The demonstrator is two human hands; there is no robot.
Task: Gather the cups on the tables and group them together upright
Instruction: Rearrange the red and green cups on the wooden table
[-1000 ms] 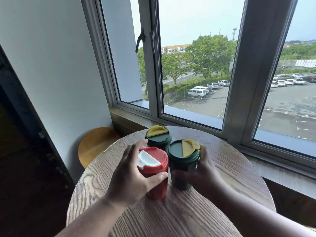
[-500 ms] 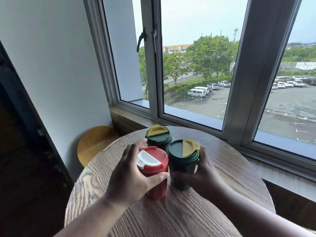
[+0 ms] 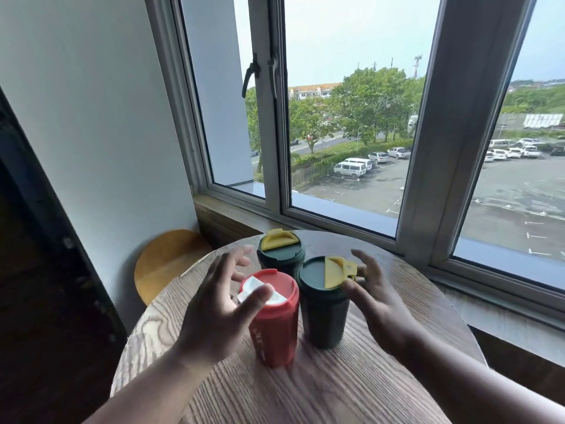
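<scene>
Stool (image 3: 166, 261) over on the far left, a round yellowish seat tucked down by the wall, just past the edge of our wooden table (image 3: 305, 393). Moving right, our left hand (image 3: 218, 310) is up with the fingers spread wide, not gripping anything; it sits in front of the left side of the red cup (image 3: 275, 325), and whether the thumb actually touches the lid we can't tell, it's a bit blurry. The red cup has a red lid with a white flap and stands upright. Right behind it is a dark green cup (image 3: 280, 254) with a yellow flap, also upright, closer to the window (image 3: 351, 117). Just beside the red one, on its right, stands the second green cup (image 3: 325, 304), same yellow flap, upright too. All three are bunched together near the middle of the table, pretty much touching or close to it. Then our right hand (image 3: 379, 301), fingers spread as well, palm facing the second green cup's right side with nothing held. Outside the glass there's a car park and trees.
</scene>
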